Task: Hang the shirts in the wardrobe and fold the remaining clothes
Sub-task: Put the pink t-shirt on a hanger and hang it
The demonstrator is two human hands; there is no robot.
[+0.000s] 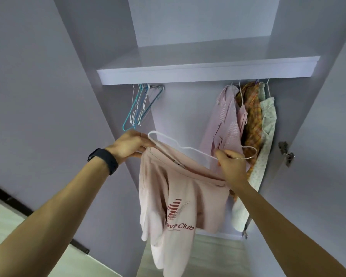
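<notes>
**Inspector:** State the position of the item in hand.

**Recorder:** The pink T-shirt [174,196], with red print on the front, hangs in front of the open wardrobe [180,108], below the shelf [198,72] and near the middle of the opening. It is draped on a white hanger [188,147] that is tilted, with its left end higher. The hook points right.

**Inspector:** Grip?

**Recorder:** The left hand [131,144], which has a black wristband [104,158], has its fingers curled and pinches the shirt's shoulder at the hanger's left end. The right hand [232,162] has its fingers closed round the hanger wire just beside the hook. Whether it also holds fabric, I cannot tell.

**Inspector:** Contents of the wardrobe?

**Recorder:** A bunch of empty hangers [140,108], blue and white, hangs under the shelf at far left. At far right, three garments hang pressed together: a pink striped shirt [226,120], an orange plaid shirt [252,116] and a white floral garment [268,120]. The right hand is just in front of the striped shirt.
</notes>
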